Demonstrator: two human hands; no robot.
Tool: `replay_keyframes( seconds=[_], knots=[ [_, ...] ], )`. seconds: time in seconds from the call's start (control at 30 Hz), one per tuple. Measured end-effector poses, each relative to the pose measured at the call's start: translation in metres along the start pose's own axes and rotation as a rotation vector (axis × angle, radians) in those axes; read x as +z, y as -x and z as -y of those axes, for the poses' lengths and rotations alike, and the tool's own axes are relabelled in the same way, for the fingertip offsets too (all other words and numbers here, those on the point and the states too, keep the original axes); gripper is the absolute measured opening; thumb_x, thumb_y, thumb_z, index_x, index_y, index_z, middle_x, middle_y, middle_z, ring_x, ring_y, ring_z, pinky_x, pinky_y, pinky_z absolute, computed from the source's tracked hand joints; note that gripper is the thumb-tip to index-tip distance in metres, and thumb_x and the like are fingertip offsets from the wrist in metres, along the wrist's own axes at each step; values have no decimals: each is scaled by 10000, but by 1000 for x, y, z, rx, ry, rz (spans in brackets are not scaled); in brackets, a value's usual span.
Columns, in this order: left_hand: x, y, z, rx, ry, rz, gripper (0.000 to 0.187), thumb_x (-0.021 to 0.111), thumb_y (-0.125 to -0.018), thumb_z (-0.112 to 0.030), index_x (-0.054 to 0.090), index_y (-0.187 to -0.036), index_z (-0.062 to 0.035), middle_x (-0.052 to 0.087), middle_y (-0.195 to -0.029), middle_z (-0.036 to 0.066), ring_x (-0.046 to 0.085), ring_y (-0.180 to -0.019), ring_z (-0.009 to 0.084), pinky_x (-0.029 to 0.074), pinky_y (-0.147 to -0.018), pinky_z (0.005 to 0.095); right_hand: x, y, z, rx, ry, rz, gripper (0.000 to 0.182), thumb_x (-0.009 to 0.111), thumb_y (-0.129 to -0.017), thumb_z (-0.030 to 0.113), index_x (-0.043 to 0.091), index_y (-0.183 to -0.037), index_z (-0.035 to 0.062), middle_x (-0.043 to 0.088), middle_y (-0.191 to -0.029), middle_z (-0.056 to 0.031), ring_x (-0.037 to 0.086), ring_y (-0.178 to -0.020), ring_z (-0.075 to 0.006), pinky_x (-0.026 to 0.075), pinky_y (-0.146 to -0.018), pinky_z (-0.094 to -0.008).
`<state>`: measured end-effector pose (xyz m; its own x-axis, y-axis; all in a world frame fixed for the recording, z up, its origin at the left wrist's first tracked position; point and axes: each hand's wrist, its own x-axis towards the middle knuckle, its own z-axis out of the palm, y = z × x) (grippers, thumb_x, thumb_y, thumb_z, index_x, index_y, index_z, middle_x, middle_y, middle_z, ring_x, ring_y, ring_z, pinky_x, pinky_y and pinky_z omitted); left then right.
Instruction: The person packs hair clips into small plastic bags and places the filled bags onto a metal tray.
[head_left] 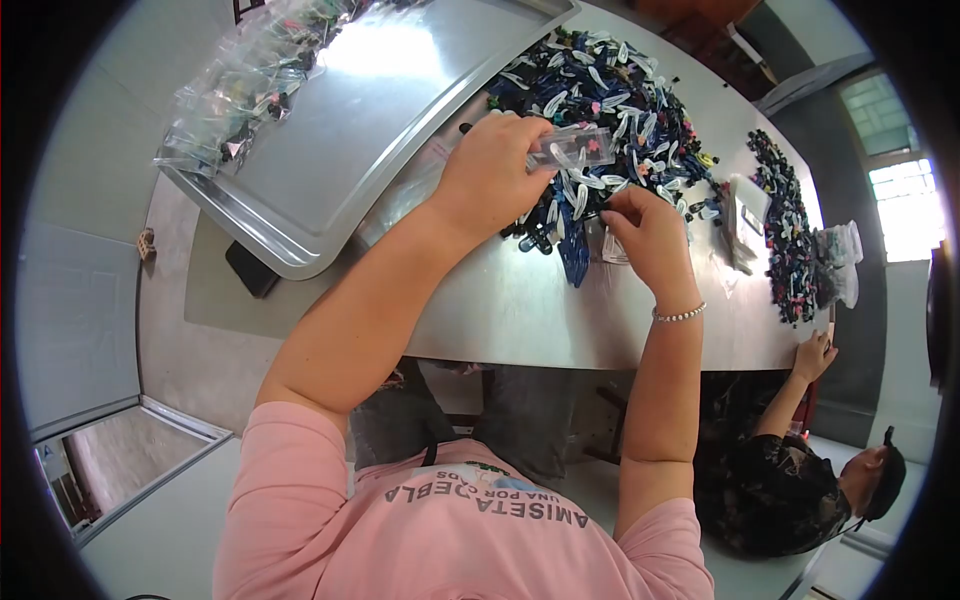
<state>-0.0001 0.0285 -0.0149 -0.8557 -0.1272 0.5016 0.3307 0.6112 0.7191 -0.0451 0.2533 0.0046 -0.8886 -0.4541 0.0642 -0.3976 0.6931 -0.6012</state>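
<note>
My left hand (497,172) is closed on a small clear plastic bag (590,147) with a few hair clips in it, white and pink ones among them. My right hand (650,235) is at the near edge of a large pile of hair clips (625,100), thumb and fingers pinched together; what they hold, if anything, is too small to name. The pile mixes dark blue, black and white clips. Beside the right fingers, another clear piece of plastic (613,247) lies on the metal table (510,320).
A large metal tray (300,170) with filled clear bags (235,100) is at the left. On the right are a stack of plastic bags (746,222), a second clip pile (788,220) and a seated co-worker (780,485). A dark object (251,270) lies below the tray.
</note>
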Motion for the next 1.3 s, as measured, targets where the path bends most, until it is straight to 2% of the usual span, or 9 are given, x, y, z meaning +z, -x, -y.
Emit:
replay_keyframes(
  seconds=[0.17, 0.23, 0.27, 0.4, 0.6, 0.67, 0.8, 0.93, 1.3],
  knots=[
    [-1, 0, 0, 21, -24, -6, 321, 761, -726, -122, 651, -1013, -31, 646, -911, 121, 612, -913, 322, 485, -806, 419, 9, -12, 9, -52, 81, 12, 255, 714, -803, 41, 672, -1048, -16, 715, -922, -120, 685, -791, -210, 535, -731, -313],
    [-2, 0, -1, 7, -8, -10, 324, 762, -725, -122, 648, -1015, -30, 647, -909, 121, 612, -914, 322, 484, -807, 421, 18, -16, 14, -247, 224, -53, 322, 713, -782, 30, 675, -1101, 5, 704, -1010, -139, 686, -861, -248, 542, -786, -330],
    [-3, 0, -1, 9, -11, -10, 324, 762, -725, -122, 648, -1015, -30, 647, -909, 121, 612, -914, 322, 484, -807, 421, 19, -16, 17, -184, 191, -1, 348, 706, -767, 18, 678, -1114, 11, 691, -1047, -145, 678, -899, -263, 543, -823, -331],
    [-4, -1, -2, -2, -22, -28, 323, 762, -724, -112, 649, -1013, -26, 653, -907, 124, 615, -906, 324, 483, -809, 426, 22, -23, 4, -237, 152, -2, 352, 720, -771, 25, 671, -1119, 6, 695, -1023, -132, 678, -895, -258, 542, -823, -326],
    [-6, 0, -5, -1, -50, -21, 317, 757, -731, -106, 651, -1019, -28, 660, -909, 125, 620, -908, 324, 482, -816, 427, 26, -19, -9, -64, -158, -19, 275, 742, -825, 47, 680, -1089, 2, 707, -935, -54, 660, -802, -128, 528, -725, -256],
    [-6, -1, -5, -7, -47, -12, 316, 755, -735, -106, 651, -1023, -30, 660, -910, 125, 620, -915, 324, 481, -819, 427, 23, -21, -15, 48, -419, 16, 223, 735, -843, 42, 693, -1057, -2, 697, -913, -19, 635, -782, -71, 505, -688, -210],
    [-4, 0, 0, 105, -244, -36, 333, 745, -747, -105, 645, -1058, -44, 655, -990, 125, 604, -984, 324, 484, -879, 424, 5, -19, -3, 151, -579, -139, 239, 732, -845, 2, 692, -1080, -2, 689, -939, -12, 620, -786, -62, 487, -705, -188],
    [-5, 1, -1, 131, -382, -7, 373, 750, -743, -104, 628, -1092, -53, 632, -1044, 112, 574, -1075, 310, 482, -939, 407, 16, -19, 4, -117, -886, -335, 274, 722, -841, -73, 686, -1106, -13, 690, -955, -26, 631, -840, -70, 508, -762, -187],
    [-2, 3, -7, 125, -372, 51, 418, 767, -743, -123, 617, -1127, -52, 618, -1046, 101, 557, -1125, 296, 488, -948, 379, 29, -15, 20, -177, -947, -313, 279, 701, -845, -87, 675, -1113, -13, 694, -995, -41, 645, -870, -78, 524, -776, -202]
  ],
)
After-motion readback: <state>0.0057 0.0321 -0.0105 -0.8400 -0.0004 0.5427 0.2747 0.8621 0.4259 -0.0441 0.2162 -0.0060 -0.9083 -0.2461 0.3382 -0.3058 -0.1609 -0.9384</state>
